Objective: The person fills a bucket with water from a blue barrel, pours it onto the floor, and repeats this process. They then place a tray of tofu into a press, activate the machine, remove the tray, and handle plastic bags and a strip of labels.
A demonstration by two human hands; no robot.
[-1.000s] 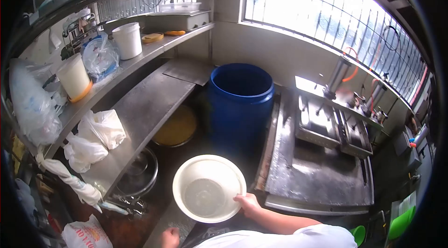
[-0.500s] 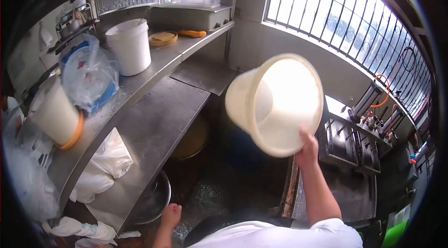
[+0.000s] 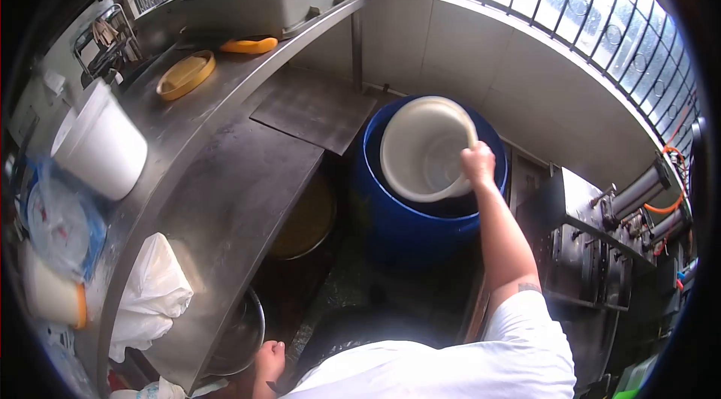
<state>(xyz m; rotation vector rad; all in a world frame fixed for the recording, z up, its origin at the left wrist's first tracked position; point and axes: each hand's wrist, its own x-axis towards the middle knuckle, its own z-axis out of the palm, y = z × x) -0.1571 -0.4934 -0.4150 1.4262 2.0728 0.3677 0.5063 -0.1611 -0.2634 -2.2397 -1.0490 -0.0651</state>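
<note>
My right hand (image 3: 478, 163) is closed on the rim of a cream-white plastic bucket (image 3: 409, 147). The bucket is tilted with its mouth toward me, and its lower part sits within the mouth of a large blue barrel (image 3: 420, 230). What the barrel holds is mostly hidden by the bucket. Low in the view, my left hand (image 3: 270, 360) is a loose fist with nothing seen in it. It hangs beside a round metal basin (image 3: 251, 331), whose left part is under the steel table.
A steel table (image 3: 218, 181) with a white plastic bag (image 3: 154, 290) runs along the left. The shelf above bears a white bucket (image 3: 105, 140), a yellow-brown round tray (image 3: 186, 74) and an orange object (image 3: 249, 46). Metal machinery (image 3: 593, 249) stands at right, below a barred window.
My right hand has moved the bucket forward and down, from the air into the blue barrel's mouth. The view has shifted, showing more of the barrel. My left hand stays low, still a fist.
</note>
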